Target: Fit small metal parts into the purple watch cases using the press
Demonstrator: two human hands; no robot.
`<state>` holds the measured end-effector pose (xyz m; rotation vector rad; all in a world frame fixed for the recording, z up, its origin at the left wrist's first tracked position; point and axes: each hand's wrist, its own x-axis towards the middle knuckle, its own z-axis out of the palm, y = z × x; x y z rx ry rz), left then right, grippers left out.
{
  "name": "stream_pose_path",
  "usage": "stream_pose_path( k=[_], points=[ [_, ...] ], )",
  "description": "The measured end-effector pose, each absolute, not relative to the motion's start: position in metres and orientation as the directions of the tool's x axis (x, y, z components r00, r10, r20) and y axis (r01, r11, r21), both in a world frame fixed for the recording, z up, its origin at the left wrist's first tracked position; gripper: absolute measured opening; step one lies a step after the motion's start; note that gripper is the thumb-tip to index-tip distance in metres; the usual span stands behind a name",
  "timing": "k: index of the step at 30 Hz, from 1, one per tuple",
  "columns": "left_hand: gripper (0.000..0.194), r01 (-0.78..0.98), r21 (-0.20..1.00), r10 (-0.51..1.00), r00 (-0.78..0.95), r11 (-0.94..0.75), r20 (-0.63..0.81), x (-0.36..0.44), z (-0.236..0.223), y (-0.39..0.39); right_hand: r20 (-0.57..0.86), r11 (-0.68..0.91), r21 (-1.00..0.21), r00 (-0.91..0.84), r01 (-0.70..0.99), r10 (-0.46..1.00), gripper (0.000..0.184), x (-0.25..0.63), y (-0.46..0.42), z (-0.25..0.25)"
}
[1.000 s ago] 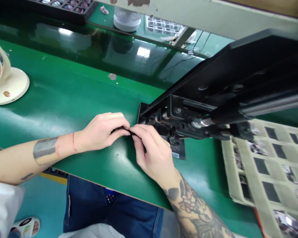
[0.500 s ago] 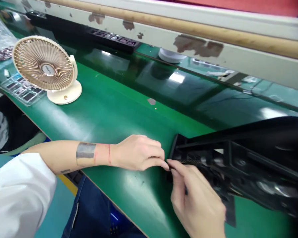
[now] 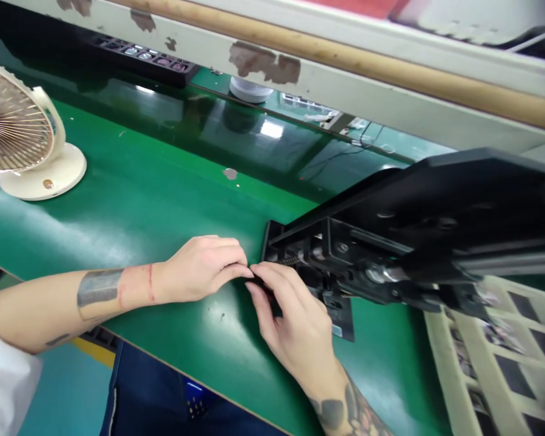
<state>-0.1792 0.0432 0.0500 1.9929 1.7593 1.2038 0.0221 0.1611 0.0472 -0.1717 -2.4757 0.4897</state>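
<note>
My left hand (image 3: 211,267) is closed, thumb and forefinger pinched together at the near left side of a black machine (image 3: 358,242) with rods and a spring. Its fingertips meet those of my right hand (image 3: 295,309), which is curled with thumb and forefinger closing from the other side. A small dark piece shows between the fingertips, too covered to name. Both hands are just above the green tabletop (image 3: 172,212), beside the machine's base. A thin dark plate (image 3: 345,321) sticks out from under the machine, right of my right hand.
A cream desk fan (image 3: 40,172) stands at the left. At the right lies a pale tray (image 3: 440,363) with dark rectangular pieces in its slots. A black tray of small parts (image 3: 177,75) and a round white object (image 3: 249,91) are at the back, below a worn beam (image 3: 318,51).
The view has swung right: the fan slides out toward the left edge, and the pale tray and more of the machine appear. Both hands keep their fingertips together beside the machine.
</note>
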Motion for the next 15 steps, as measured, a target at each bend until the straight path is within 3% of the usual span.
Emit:
stream_pose_path(
  k=[4, 9, 11, 15],
  points=[
    [0.035, 0.716, 0.650, 0.908, -0.055, -0.255, 0.416, -0.1784, 0.0500, 0.0430, 0.524, 0.921, -0.390, -0.822, 0.001, 0.223, 0.031, 0.0227, 0.1610, 0.0461],
    [0.023, 0.582, 0.784, 0.934, -0.107, -0.219, 0.340, -0.1760, 0.0561, 0.0406, 0.519, 0.921, -0.390, -0.822, 0.017, 0.235, 0.029, 0.0222, 0.1622, 0.0467],
    [0.016, 0.463, 0.874, 0.953, -0.168, -0.151, 0.253, -0.1746, 0.0576, 0.0410, 0.535, 0.920, -0.391, -0.808, 0.023, 0.248, 0.029, 0.0228, 0.1618, 0.0486],
    [0.016, 0.010, 0.998, 0.968, -0.244, 0.054, -0.050, -0.1726, 0.0579, 0.0445, 0.563, 0.918, -0.393, -0.776, 0.050, 0.284, 0.030, 0.0238, 0.1603, 0.0523]
  ],
)
